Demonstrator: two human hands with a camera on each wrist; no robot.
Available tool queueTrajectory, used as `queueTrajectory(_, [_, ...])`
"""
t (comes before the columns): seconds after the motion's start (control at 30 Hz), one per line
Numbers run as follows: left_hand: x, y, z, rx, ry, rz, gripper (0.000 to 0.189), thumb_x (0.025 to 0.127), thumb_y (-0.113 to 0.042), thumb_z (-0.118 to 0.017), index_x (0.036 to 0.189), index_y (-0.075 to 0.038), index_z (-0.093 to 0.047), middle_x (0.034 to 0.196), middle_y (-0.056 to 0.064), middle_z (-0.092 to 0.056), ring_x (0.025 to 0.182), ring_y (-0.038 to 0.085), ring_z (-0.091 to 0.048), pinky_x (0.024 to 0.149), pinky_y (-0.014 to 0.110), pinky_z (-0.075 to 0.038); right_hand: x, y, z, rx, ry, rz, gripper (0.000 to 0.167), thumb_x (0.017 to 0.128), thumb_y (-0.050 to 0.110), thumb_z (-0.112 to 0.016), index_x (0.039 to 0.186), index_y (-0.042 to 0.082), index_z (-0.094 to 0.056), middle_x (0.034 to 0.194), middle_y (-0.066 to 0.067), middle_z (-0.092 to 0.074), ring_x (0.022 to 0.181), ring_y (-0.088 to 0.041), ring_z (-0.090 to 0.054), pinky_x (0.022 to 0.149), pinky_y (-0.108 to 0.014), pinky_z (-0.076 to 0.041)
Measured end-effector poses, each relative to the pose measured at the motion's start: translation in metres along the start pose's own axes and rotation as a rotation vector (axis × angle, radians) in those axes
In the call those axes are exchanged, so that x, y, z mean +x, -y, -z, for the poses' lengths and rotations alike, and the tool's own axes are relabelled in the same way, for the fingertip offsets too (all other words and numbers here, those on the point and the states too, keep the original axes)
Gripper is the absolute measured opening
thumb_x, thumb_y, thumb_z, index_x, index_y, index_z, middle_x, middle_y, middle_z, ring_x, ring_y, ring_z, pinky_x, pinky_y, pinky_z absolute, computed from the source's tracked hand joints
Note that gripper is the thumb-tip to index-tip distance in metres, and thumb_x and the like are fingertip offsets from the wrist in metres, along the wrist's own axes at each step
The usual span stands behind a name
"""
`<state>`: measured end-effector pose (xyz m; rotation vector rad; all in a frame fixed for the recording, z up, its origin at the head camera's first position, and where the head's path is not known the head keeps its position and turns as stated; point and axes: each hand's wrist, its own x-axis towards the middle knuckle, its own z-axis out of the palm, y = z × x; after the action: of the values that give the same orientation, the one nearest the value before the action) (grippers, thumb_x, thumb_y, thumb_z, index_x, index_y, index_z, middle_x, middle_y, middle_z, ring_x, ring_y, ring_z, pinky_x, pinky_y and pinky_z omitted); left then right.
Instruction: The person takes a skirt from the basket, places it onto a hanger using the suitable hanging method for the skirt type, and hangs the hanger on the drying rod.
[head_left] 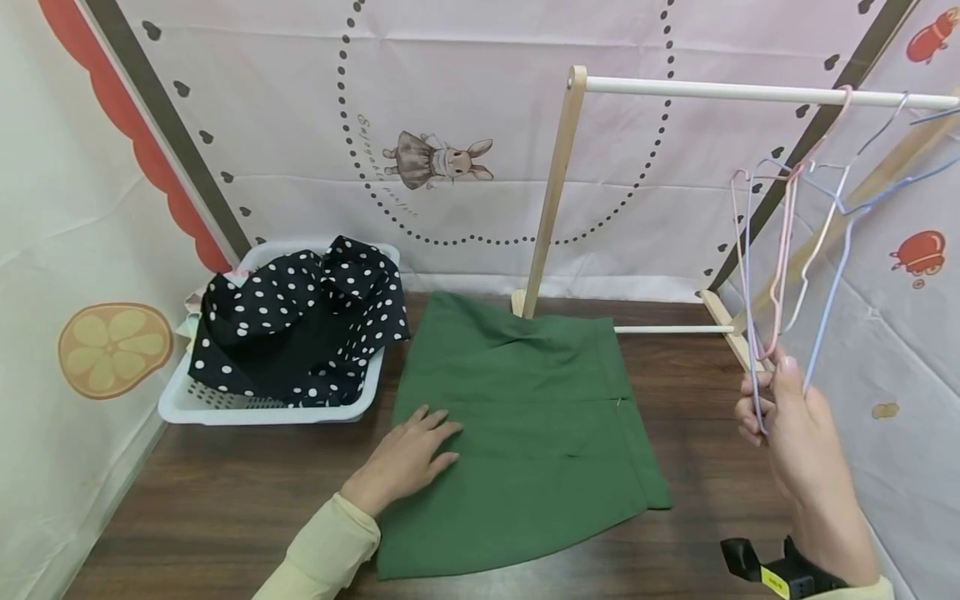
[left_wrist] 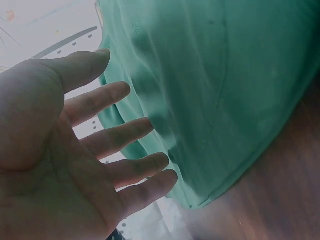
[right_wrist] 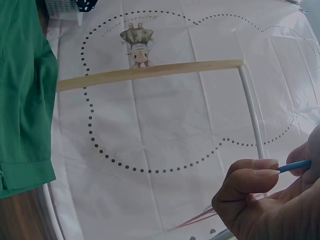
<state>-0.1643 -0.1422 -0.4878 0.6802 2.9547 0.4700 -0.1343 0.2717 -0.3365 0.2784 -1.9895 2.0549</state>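
A green skirt (head_left: 517, 475) lies spread flat on the brown wooden surface. My left hand (head_left: 405, 458) rests on its left side with the fingers extended; in the left wrist view those fingers (left_wrist: 142, 195) are straight and spread beside the green cloth. At the right, my right hand (head_left: 802, 425) is raised by the hanging hangers. Its thumb and fingers pinch a thin blue hanger (right_wrist: 294, 166), seen up close in the right wrist view. Beside it hang a pink hanger (head_left: 787, 212) and a white hanger (head_left: 830, 215); the thin wires overlap.
A wooden rack with a white rail (head_left: 697, 88) stands behind the skirt, its left post (head_left: 555, 192) rising near the waistband. At the left, a white basket (head_left: 262, 414) holds black polka-dot cloth (head_left: 292, 325). Printed fabric walls (head_left: 465, 75) enclose the space.
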Motion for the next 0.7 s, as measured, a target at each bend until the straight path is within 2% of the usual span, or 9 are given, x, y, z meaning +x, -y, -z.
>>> queueTrajectory(0.17, [0.000,-0.001,-0.001,-0.003,0.004,-0.002,0.044,0.095,-0.036,-0.064,0.133,-0.016,-0.059,0.141,0.016,-0.049,0.132,0.045,-0.037,0.098,0.061,-0.039,-0.009,-0.002,0.002,-0.007,0.016,-0.023,0.055,0.107,0.032,-0.028,0.144,-0.007,-0.022,0.086,-0.005,-0.044,0.052,-0.008,-0.043,0.040,-0.026,-0.026])
queueTrajectory(0.33, [0.000,-0.001,0.000,-0.009,0.001,-0.004,0.043,0.094,-0.035,-0.064,0.133,-0.016,-0.060,0.141,0.015,-0.049,0.132,0.046,-0.037,0.097,0.062,-0.039,-0.012,-0.005,0.003,0.008,0.023,-0.040,0.060,0.107,0.032,-0.028,0.149,-0.008,-0.014,0.086,-0.004,-0.045,0.054,-0.008,-0.045,0.040,-0.024,-0.028])
queueTrajectory(0.57, [0.000,-0.002,0.001,-0.008,0.009,0.001,0.043,0.095,-0.034,-0.064,0.133,-0.015,-0.059,0.142,0.016,-0.049,0.133,0.046,-0.037,0.097,0.062,-0.039,-0.006,-0.010,0.008,0.047,0.004,-0.075,0.050,0.107,0.032,-0.031,0.142,-0.004,-0.025,0.087,-0.004,-0.047,0.055,-0.008,-0.046,0.041,-0.022,-0.032])
queueTrajectory(0.7, [0.000,-0.002,0.001,-0.008,0.004,-0.002,0.043,0.094,-0.034,-0.065,0.133,-0.015,-0.060,0.141,0.016,-0.049,0.132,0.046,-0.038,0.097,0.061,-0.040,0.002,-0.014,0.013,0.102,-0.008,-0.118,0.036,0.107,0.018,-0.028,0.137,-0.001,-0.032,0.086,-0.005,-0.048,0.054,-0.008,-0.046,0.041,-0.020,-0.033])
